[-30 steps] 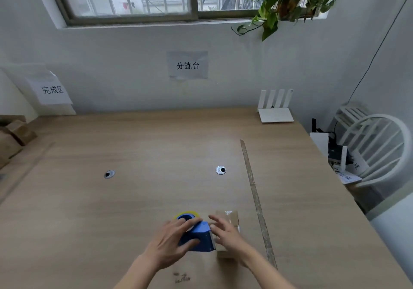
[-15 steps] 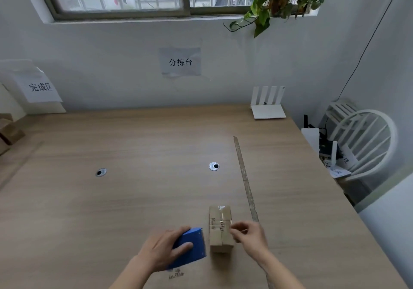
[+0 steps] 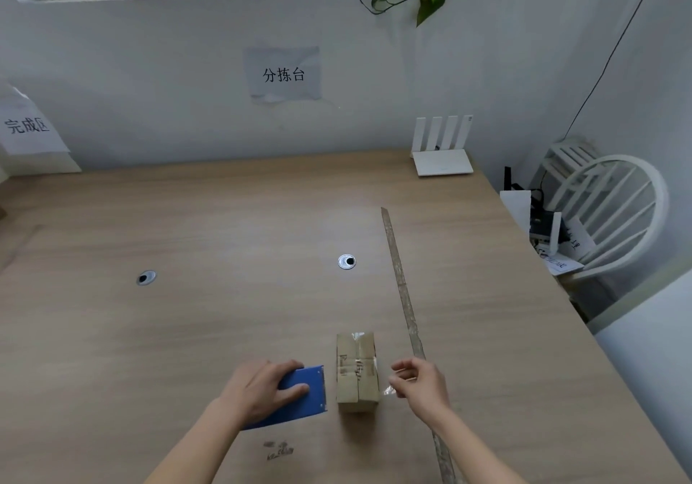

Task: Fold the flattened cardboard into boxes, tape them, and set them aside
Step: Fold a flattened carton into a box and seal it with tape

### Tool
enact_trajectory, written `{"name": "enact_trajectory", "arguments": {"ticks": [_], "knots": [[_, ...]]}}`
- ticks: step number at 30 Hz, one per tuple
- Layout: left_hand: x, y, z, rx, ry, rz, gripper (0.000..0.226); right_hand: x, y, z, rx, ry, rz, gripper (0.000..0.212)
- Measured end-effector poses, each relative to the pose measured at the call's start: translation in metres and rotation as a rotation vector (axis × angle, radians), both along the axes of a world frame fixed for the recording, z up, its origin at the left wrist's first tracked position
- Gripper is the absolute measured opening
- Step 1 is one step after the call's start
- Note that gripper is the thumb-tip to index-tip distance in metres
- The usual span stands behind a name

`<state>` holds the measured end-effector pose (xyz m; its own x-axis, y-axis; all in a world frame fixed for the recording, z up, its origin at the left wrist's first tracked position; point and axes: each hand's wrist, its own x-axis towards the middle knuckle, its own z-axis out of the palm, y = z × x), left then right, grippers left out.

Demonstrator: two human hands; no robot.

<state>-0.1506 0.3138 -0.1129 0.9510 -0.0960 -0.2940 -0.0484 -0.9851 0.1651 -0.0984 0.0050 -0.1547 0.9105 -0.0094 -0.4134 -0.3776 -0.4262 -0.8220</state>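
In the head view, a small cardboard box (image 3: pixel 356 371) was seen standing on the wooden table (image 3: pixel 187 240), near its front edge, with clear tape crossing its top. The blue tape dispenser (image 3: pixel 299 395) was gripped by the left hand (image 3: pixel 262 390) just left of the box — fingers and thumb were wrapped over its body, and its front edge lay close beside the box wall, though contact could not be judged. To the right of the box, the right hand (image 3: pixel 421 382) was held with its fingers curled, and a loose end of clear tape (image 3: pixel 389 390) was pinched between thumb and fingertips, close to the box's right side. A long strip (image 3: pixel 402 289) was laid across the table just right of the box. Two round grommets (image 3: pixel 346 261) were set into the tabletop farther back, and a white router (image 3: pixel 442 154) stood at the far edge against the wall — beneath a paper sign (image 3: pixel 283 74). A white chair (image 3: pixel 614 217) was placed beside the table on the right.
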Motion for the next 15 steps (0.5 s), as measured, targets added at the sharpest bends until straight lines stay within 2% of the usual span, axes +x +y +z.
{"name": "enact_trajectory", "arguments": {"ticks": [5, 9, 15], "knots": [[0.01, -0.004, -0.016, 0.065, 0.06, -0.02, 0.064, -0.004, 0.007, -0.026, -0.1, 0.079, 0.021, 0.016], [0.013, -0.015, -0.033, 0.091, 0.082, -0.021, 0.063, -0.012, 0.025, -0.051, -0.092, 0.177, -0.039, 0.021], [0.014, -0.026, -0.048, 0.086, 0.087, 0.005, 0.06, -0.006, 0.033, -0.048, -0.22, 0.14, -0.105, 0.065]]}}
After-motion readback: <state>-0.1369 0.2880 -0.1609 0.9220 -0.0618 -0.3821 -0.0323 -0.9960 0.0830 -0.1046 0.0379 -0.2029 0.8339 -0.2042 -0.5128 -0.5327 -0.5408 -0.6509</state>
